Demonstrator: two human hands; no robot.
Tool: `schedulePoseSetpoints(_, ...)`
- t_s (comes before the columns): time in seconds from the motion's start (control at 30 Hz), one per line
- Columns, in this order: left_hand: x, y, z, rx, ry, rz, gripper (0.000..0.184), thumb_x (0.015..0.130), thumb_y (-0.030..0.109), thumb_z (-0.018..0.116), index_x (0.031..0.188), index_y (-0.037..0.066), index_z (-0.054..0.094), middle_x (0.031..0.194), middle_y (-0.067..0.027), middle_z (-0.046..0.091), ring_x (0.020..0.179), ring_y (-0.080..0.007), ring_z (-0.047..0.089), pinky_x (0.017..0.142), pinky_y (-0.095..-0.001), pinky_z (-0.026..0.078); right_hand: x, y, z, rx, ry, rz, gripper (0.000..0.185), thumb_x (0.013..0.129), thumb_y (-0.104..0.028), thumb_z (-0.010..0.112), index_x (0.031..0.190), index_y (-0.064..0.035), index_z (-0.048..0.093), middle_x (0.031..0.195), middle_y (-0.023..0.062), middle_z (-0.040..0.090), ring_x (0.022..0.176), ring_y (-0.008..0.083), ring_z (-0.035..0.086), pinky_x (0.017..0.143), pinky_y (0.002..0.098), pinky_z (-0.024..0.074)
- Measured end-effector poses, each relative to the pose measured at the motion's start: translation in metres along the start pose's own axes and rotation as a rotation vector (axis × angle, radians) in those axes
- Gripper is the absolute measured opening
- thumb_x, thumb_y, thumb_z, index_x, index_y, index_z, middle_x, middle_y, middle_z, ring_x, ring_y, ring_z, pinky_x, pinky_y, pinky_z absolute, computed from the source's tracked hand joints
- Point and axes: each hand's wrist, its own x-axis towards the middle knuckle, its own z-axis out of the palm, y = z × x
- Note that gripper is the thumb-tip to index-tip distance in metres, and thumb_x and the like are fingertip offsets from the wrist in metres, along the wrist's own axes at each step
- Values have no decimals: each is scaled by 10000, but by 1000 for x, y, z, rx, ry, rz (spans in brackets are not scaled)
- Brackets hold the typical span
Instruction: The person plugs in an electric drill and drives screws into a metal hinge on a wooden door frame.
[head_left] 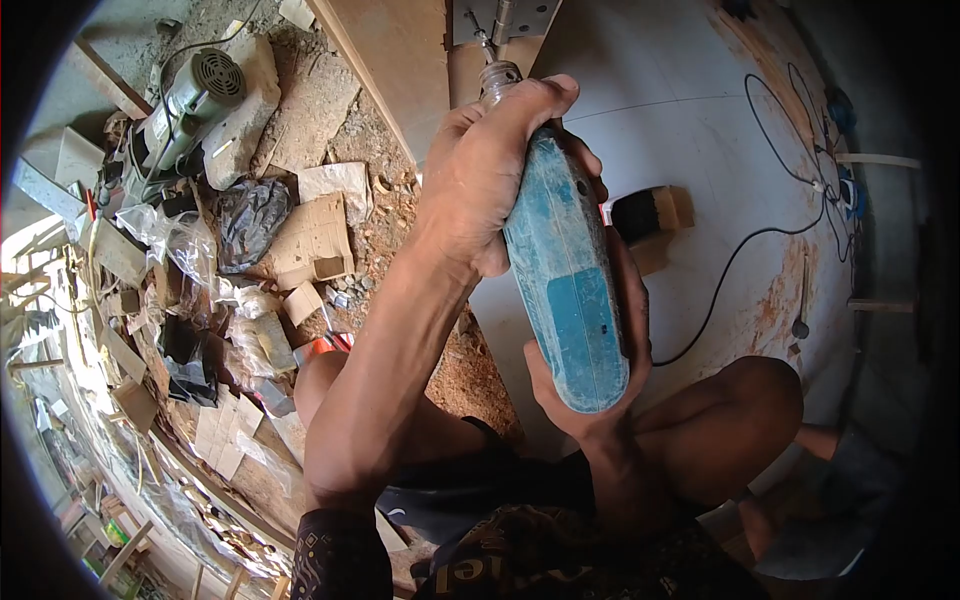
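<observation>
A worn teal power drill [570, 290] points away from me, its metal chuck [497, 80] at the far end. My left hand [478, 170] is wrapped round the front of the drill just behind the chuck. At the back end, my right hand [560, 400] grips the drill from below, with most of its fingers hidden under the body. A thin bit [483, 38] reaches from the chuck over a metal hinge plate [525, 15] with holes, at the edge of a wooden board [395, 65]. Whether the bit touches the plate, I cannot tell.
A small open cardboard box [678, 208] sits right of the drill on a large pale panel [640, 80]. A black cable [715, 300] curves across that panel. On the left are a grey-green motor [200, 100], cardboard scraps [312, 240], plastic bags [252, 220] and rubble.
</observation>
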Motion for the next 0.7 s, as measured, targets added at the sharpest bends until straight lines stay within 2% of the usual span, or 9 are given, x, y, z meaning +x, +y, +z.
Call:
schedulePoseSetpoints(0.33,3,1,1,32,6,28,380,900,340,726,1100,32,628,744,-155,700,658,-303,714,617,-440,613,2,-1,0,-16,8,13,890,730,22,707,1541,65,345,1521,254,451,1402,369,489,1160,482,414)
schedulePoseSetpoints(0.7,9,3,-1,-10,-15,16,411,901,306,720,1181,25,613,756,-163,696,693,-322,717,645,-454,607,11,1,1,-51,22,-24,851,759,-4,719,1531,64,367,1518,248,462,1400,367,490,1163,481,412)
